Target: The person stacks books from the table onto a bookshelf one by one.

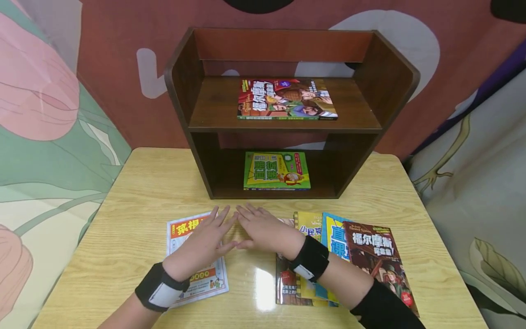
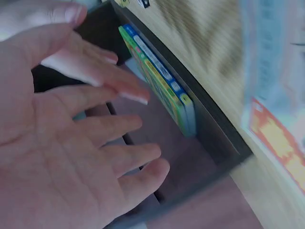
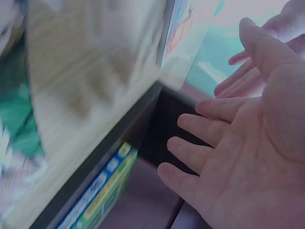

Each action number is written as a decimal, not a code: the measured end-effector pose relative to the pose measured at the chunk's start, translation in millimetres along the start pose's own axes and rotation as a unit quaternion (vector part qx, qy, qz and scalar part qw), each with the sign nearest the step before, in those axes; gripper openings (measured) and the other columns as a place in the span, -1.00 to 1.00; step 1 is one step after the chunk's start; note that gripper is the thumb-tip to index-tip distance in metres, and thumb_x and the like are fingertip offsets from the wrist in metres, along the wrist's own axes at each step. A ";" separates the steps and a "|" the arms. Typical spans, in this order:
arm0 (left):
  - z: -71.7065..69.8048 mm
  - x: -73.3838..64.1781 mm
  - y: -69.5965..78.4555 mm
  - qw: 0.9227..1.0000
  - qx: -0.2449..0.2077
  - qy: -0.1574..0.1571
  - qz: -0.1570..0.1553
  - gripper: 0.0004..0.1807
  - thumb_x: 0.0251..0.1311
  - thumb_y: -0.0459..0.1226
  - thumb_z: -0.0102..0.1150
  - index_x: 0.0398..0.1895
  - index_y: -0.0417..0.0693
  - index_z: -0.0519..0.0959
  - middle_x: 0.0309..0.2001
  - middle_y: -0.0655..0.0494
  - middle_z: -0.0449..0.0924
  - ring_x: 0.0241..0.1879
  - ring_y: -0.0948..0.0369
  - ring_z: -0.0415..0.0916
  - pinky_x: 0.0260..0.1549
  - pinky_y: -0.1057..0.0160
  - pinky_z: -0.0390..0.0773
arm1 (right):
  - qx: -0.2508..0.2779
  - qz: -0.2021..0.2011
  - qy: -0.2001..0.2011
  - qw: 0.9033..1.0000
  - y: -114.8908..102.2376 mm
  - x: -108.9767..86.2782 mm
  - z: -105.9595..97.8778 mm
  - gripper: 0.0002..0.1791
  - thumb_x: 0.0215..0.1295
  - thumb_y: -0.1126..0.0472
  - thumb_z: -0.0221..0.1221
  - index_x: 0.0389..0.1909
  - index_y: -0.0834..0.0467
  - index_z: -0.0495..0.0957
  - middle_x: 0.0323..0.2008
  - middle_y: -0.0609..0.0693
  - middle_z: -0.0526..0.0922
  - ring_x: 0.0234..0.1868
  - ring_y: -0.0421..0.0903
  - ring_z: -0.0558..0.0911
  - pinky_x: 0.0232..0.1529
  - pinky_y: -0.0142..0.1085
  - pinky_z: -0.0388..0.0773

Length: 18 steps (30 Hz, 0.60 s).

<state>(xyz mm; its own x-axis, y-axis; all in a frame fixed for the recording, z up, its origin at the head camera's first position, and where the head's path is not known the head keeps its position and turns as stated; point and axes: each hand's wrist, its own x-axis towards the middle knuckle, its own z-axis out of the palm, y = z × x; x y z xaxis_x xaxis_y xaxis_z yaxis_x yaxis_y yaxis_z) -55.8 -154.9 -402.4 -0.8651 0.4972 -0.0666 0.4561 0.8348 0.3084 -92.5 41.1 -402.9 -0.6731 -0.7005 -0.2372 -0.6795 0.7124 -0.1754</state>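
Note:
Both hands hover palm down over the table just in front of a dark wooden shelf (image 1: 283, 130), fingers spread and thumbs close together. My left hand (image 1: 203, 244) overlaps a white and orange booklet (image 1: 201, 278) on the table in the head view. Left of the fanned books is my right hand (image 1: 269, 228), its wrist over them. Neither hand holds anything. In the left wrist view the left palm (image 2: 71, 148) faces the camera with fingers extended, and the right wrist view shows the right palm (image 3: 252, 138) likewise.
A red comic-style book (image 1: 287, 99) lies on the upper shelf, and green and yellow books (image 1: 276, 171) are stacked on the lower one. Right of centre, a yellow book (image 1: 310, 224), a blue book (image 1: 334, 228) and a dark brown book (image 1: 380, 256) overlap on the wooden table (image 1: 102, 274).

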 end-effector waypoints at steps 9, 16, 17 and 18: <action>8.1 -36.6 -38.4 0.997 -0.041 0.016 -0.059 -0.38 0.20 -0.15 0.20 0.33 -0.10 0.34 0.42 -0.26 0.08 0.37 -0.29 0.04 0.19 -0.29 0.24 | -0.011 -0.041 0.000 0.999 -35.8 14.0 24.5 0.00 0.14 -0.37 0.05 0.47 0.09 0.01 0.50 0.05 -0.04 0.50 0.07 -0.04 0.42 -0.01 0.05; 8.5 -49.6 -60.6 0.994 0.028 0.009 -0.105 -0.42 0.18 -0.29 0.17 0.30 -0.20 0.36 0.38 -0.33 0.13 0.32 -0.35 0.09 0.03 -0.39 0.31 | -0.071 -0.073 -0.018 0.995 -72.3 20.5 35.9 0.10 0.02 -0.52 -0.03 0.48 0.04 -0.02 0.51 0.06 -0.09 0.51 0.02 -0.06 0.43 -0.08 0.07; 9.0 -50.1 -61.8 0.993 0.037 0.006 -0.109 -0.42 0.16 -0.32 0.17 0.29 -0.21 0.36 0.38 -0.34 0.14 0.32 -0.34 0.10 0.03 -0.38 0.33 | -0.082 -0.076 -0.021 0.994 -77.3 21.2 37.5 0.12 -0.01 -0.53 -0.03 0.48 0.03 -0.03 0.51 0.06 -0.09 0.50 0.02 -0.06 0.42 -0.08 0.09; 9.9 -50.4 -63.0 0.993 0.046 0.001 -0.113 -0.41 0.13 -0.35 0.18 0.29 -0.22 0.36 0.37 -0.34 0.14 0.32 -0.33 0.11 0.02 -0.37 0.34 | -0.091 -0.079 -0.024 0.992 -81.9 21.9 39.5 0.13 -0.04 -0.55 -0.03 0.48 0.02 -0.02 0.51 0.05 -0.09 0.50 0.01 -0.05 0.41 -0.08 0.11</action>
<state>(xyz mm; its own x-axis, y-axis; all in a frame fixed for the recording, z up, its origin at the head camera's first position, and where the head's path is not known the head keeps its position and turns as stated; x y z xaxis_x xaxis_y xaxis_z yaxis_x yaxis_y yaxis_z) -38.9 -230.2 -427.9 -0.9479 0.2940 -0.1226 0.2669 0.9432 0.1979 -40.1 -30.8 -431.5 -0.5416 -0.7970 -0.2674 -0.8203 0.5706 -0.0391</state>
